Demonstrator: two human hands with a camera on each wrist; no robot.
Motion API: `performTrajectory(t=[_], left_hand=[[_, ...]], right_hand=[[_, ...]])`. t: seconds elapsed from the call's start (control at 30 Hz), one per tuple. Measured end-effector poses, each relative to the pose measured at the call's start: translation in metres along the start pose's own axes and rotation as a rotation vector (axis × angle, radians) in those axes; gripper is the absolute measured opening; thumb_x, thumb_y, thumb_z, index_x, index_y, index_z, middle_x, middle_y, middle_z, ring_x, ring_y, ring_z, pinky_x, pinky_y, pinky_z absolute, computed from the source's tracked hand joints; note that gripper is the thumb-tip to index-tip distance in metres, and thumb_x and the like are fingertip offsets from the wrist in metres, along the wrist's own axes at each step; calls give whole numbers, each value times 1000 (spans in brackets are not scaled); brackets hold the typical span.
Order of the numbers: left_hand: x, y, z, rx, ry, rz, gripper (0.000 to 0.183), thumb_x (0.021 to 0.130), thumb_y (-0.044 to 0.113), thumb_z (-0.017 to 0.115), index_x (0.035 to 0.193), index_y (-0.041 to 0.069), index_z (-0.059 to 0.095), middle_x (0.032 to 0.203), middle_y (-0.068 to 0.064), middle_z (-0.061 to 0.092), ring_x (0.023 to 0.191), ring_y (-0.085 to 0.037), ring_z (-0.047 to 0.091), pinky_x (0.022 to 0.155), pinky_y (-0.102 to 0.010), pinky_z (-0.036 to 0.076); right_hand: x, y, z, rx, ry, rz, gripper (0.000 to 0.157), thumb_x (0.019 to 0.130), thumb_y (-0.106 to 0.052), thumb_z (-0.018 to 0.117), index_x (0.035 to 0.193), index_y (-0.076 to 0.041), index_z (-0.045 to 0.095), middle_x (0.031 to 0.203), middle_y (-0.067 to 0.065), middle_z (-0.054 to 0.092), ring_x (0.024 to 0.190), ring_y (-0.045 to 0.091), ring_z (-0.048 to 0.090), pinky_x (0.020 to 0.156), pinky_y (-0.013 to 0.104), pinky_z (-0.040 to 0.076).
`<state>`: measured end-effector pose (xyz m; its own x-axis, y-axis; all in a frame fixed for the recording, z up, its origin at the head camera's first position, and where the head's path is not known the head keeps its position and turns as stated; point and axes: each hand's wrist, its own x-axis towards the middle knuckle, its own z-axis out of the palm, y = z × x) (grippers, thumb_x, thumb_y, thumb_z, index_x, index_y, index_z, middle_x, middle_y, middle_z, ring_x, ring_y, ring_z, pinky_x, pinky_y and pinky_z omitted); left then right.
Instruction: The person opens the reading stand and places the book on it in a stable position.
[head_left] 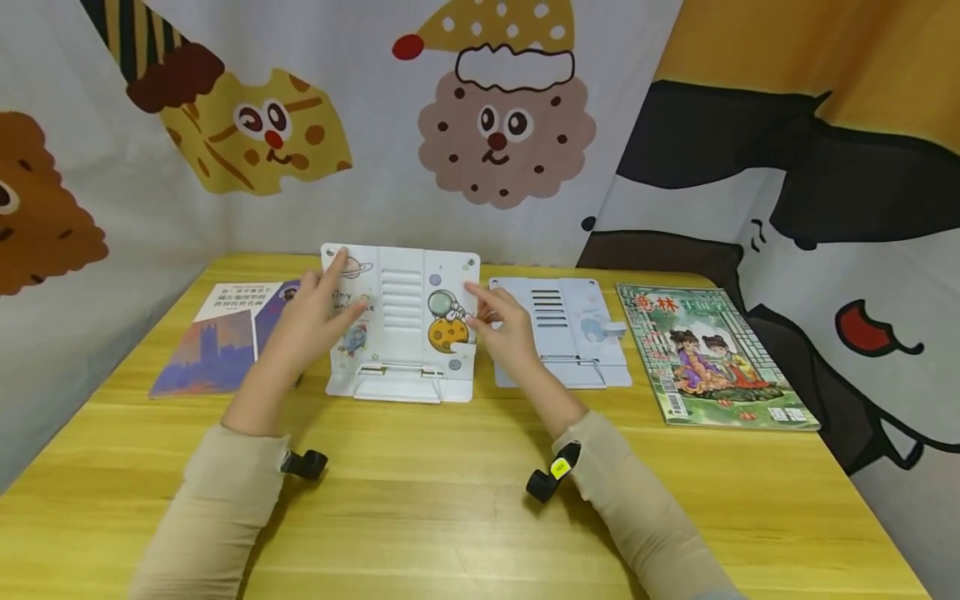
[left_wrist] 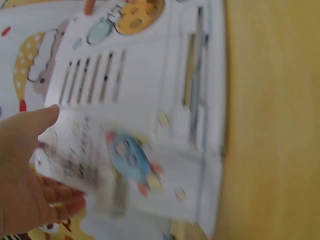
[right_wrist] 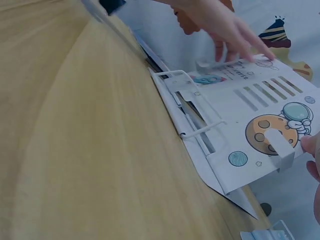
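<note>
A white book stand (head_left: pixel 402 333) with an astronaut, a planet and a rocket printed on it stands tilted back on the table. My left hand (head_left: pixel 311 312) is at its upper left corner; in the left wrist view the thumb lies over the panel and the other fingers are beyond its edge. On the opposite side, my right hand (head_left: pixel 506 329) pinches the right edge, thumb in front beside the astronaut. Slots run down the panel's middle, and a wire page holder (right_wrist: pixel 200 107) sits along its foot. A white clip (right_wrist: pixel 281 147) projects from the right side.
A second, pale book stand (head_left: pixel 558 333) lies close by on the right. Farther right is a magazine (head_left: pixel 716 358) with a green illustrated cover. A purple and orange book (head_left: pixel 213 350) lies to the left. Behind the wooden table (head_left: pixel 420 517) hangs a cartoon-printed curtain (head_left: pixel 375 208).
</note>
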<state>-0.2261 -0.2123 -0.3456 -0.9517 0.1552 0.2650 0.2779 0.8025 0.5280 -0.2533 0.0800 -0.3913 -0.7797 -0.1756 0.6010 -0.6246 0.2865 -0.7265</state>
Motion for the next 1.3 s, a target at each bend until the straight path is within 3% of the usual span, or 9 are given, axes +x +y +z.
performTrajectory(t=[0.13, 0.27, 0.4, 0.53, 0.73, 0.93, 1.03, 1.3], left_hand=[[7, 13, -1, -26, -14, -42, 78, 94, 59, 44, 152, 39, -6, 145, -32, 22, 110, -51, 46, 84, -67, 40], [16, 13, 3, -119, 20, -35, 77, 95, 59, 42, 153, 37, -4, 153, -26, 15, 128, -53, 31, 96, -71, 27], [27, 8, 8, -279, 84, 0, 74, 97, 51, 46, 155, 30, 4, 157, -14, 10, 141, -39, 13, 106, -65, 14], [37, 6, 11, -412, 161, 23, 71, 97, 44, 50, 154, 21, 14, 158, -11, 11, 142, -31, 12, 110, -57, 15], [43, 8, 10, -463, 204, -5, 74, 95, 44, 55, 152, 16, 17, 158, -12, 11, 141, -34, 14, 111, -54, 15], [37, 16, 1, -554, 124, -55, 75, 94, 44, 57, 152, 20, 16, 159, -11, 6, 142, -34, 10, 112, -53, 12], [33, 21, -4, -619, 77, -60, 74, 95, 41, 57, 151, 18, 15, 159, -11, 0, 143, -31, 8, 111, -53, 18], [27, 32, -6, -729, -53, -8, 70, 97, 32, 55, 150, 16, 12, 159, -11, -3, 143, -30, 4, 105, -59, 27]], right_hand=[[-4, -6, 2, 33, 16, -36, 52, 77, 12, 72, 125, -5, 63, 88, 9, 57, 78, 21, 58, 73, 27, 54], [-8, -10, 7, 18, 16, -116, 50, 77, 12, 73, 124, -3, 64, 87, 10, 57, 75, 21, 57, 72, 27, 53], [-12, -14, 13, 11, 15, -205, 49, 76, 14, 73, 122, -1, 64, 86, 12, 59, 74, 22, 56, 68, 30, 54], [-16, -22, 21, 5, -14, -283, 50, 74, 16, 73, 121, 2, 64, 87, 12, 61, 74, 22, 56, 68, 27, 53], [-22, -37, 33, -47, -71, -407, 51, 72, 15, 75, 121, 3, 63, 91, 11, 62, 76, 20, 58, 70, 21, 51], [-30, -53, 42, -200, -74, -533, 47, 71, 4, 81, 117, 1, 67, 93, 8, 66, 76, 15, 60, 70, 14, 47], [-34, -60, 46, -264, -91, -571, 44, 73, 1, 80, 116, -2, 68, 94, 5, 66, 76, 12, 59, 70, 11, 45], [-39, -72, 60, -259, -113, -587, 43, 76, 4, 76, 117, -3, 68, 92, 4, 65, 73, 10, 57, 69, 9, 43]])
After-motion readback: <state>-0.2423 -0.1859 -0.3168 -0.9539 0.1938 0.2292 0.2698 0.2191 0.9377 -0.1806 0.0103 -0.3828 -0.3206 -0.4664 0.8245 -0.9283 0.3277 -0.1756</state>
